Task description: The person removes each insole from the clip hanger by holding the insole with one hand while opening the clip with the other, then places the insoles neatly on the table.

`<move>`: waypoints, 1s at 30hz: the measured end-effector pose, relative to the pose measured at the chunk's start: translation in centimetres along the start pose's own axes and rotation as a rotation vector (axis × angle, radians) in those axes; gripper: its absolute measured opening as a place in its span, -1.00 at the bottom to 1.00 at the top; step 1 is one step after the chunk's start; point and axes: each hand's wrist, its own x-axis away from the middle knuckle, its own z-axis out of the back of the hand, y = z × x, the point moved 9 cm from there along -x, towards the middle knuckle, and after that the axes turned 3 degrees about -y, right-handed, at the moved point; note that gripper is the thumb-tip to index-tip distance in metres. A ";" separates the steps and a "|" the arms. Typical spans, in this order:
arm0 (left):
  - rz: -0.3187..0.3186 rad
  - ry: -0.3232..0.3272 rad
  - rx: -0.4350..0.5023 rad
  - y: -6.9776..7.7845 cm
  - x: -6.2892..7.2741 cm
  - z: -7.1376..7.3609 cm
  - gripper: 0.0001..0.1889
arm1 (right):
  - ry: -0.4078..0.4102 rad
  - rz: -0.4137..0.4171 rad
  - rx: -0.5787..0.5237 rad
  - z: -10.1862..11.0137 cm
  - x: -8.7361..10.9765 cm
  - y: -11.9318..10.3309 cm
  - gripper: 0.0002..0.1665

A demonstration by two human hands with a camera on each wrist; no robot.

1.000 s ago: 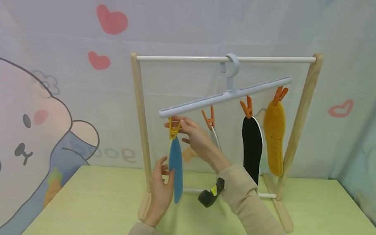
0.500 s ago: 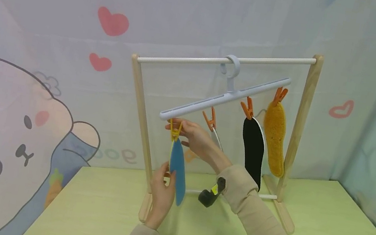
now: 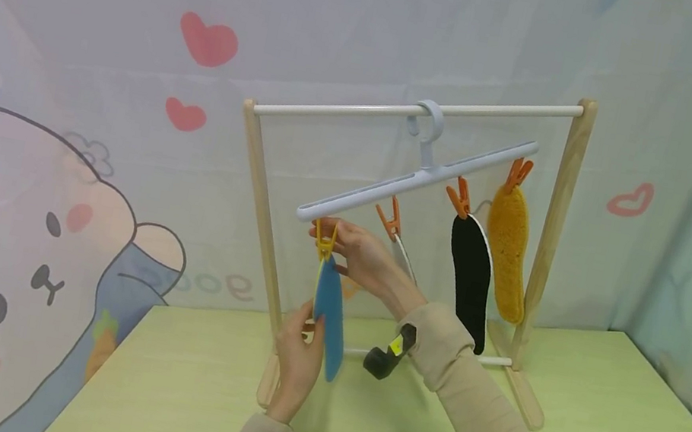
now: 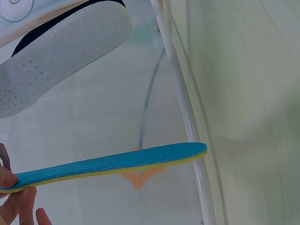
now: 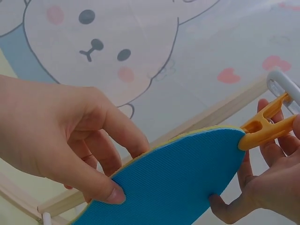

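Observation:
A blue insole (image 3: 331, 314) with a yellow underside hangs from a yellow clothespin (image 3: 325, 245) below the low left end of the white hanger (image 3: 418, 179). My left hand (image 3: 299, 356) pinches the insole's edge between thumb and fingers, seen clearly in the right wrist view. Up at the clothespin, my right hand (image 3: 369, 260) holds its handles, one of which meets the slotted end of the hanger (image 5: 284, 86). Part of the right thumb is cut off by that view's edge. The blue insole's far tip stretches past the left hand in the left wrist view.
The hanger tilts on the white rod of a wooden rack (image 3: 555, 230). Orange clothespins hold a yellow fuzzy insole (image 3: 506, 252), a black insole (image 3: 469, 284) and a pale insole (image 4: 70, 51), partly behind my right arm. A light green table (image 3: 615, 426) lies below.
The hanger's left end, clothespin and blue insole have shifted slightly right, and both hands keep their holds. The black insole has swung a little to the right.

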 end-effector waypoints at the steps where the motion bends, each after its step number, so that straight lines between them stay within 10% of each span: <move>1: -0.001 0.001 -0.004 0.0 0.0 0.0 -0.76 | 0.001 0.001 -0.003 0.0 0.0 0.0 -0.67; 30: 0.031 0.013 -0.023 -1.1 0.4 0.2 -0.78 | 0.010 -0.026 -0.074 -1.1 0.0 -0.5 -0.59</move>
